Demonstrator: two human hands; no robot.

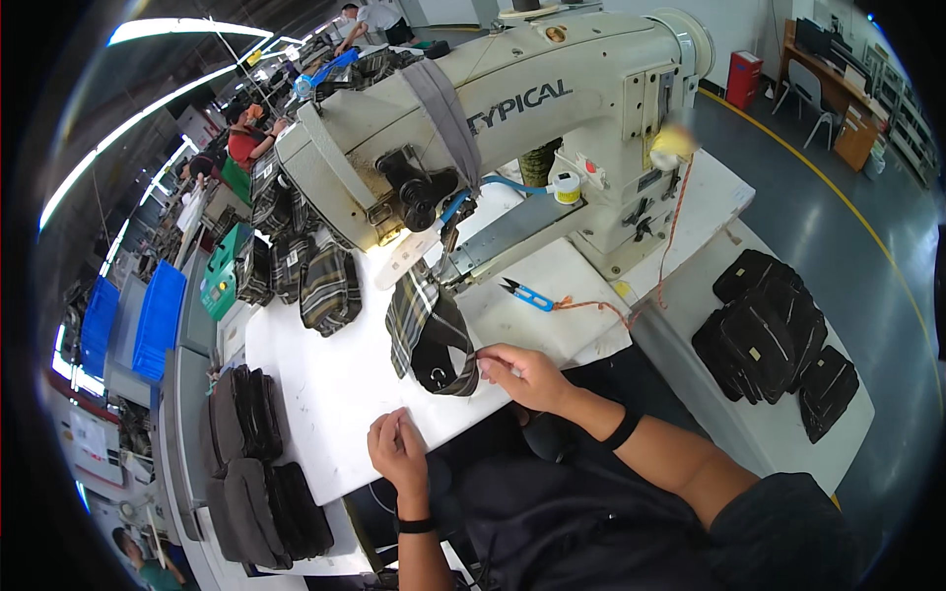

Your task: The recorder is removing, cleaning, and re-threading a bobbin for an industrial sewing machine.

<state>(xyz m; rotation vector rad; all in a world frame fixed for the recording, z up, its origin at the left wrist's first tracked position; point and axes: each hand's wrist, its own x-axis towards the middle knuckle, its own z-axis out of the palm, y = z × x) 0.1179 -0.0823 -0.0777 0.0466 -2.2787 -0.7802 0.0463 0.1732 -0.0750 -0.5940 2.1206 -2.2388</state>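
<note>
A grey-green plaid fabric piece (404,315) with a dark inside and a small metal ring hangs in an open loop at the arm of a cream industrial sewing machine (572,128). My right hand (517,374) pinches this loop's right edge between thumb and fingers, below the needle area. My left hand (398,448) is at the white table's (325,414) front edge, fingers curled, with nothing visible in it. Blue-handled thread snips (527,294), tied to an orange cord, lie right of the fabric. The needle tip is too small to make out.
Plaid pouches (327,291) sit at the back left, dark pouch stacks (246,492) at the front left, black bags (764,340) on a right-hand surface. Blue bins (158,315) and a green box (222,271) stand left. Co-workers (246,148) are behind; another person (153,557) is at lower left.
</note>
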